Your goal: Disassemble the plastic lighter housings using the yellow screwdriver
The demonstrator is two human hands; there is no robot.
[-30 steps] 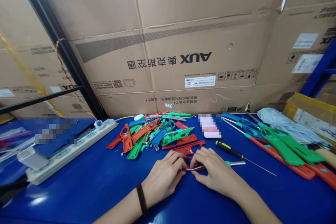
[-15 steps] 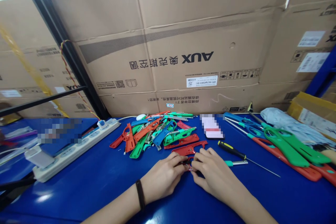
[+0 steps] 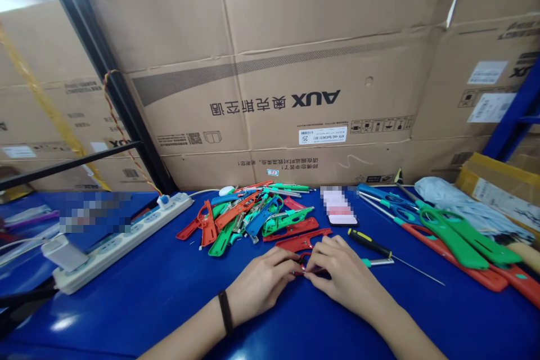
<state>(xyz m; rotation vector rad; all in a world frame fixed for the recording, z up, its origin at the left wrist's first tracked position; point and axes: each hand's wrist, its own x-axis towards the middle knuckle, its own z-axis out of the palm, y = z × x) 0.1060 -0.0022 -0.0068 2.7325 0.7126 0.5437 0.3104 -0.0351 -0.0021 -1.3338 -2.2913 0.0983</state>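
Note:
My left hand [image 3: 269, 279] and my right hand [image 3: 336, 266] meet over the blue tabletop, fingers closed on a red lighter body [image 3: 300, 271] lying between them. Most of that body is covered by my fingers. From beneath my right hand, a metal lighter tube with a teal collar [image 3: 378, 262] points right. Just beyond my fingertips lies a loose red casing half [image 3: 297, 241]. Behind it spreads a pile of red, green and blue lighter parts [image 3: 242, 215]. Right of my right hand is a black and yellow screwdriver [image 3: 369, 243].
Several utility lighters [image 3: 455, 236] lie at the right beside a pale blue plastic bag [image 3: 464, 202]. A phone [image 3: 341, 211] rests at the back. On the left, a white power strip [image 3: 122, 244] holds a charger [image 3: 63, 252]. Cardboard boxes [image 3: 270, 79] stand behind the table.
The view has shifted slightly. My fingertips have moved a little closer together over the red lighter body; the pile and tools lie as before.

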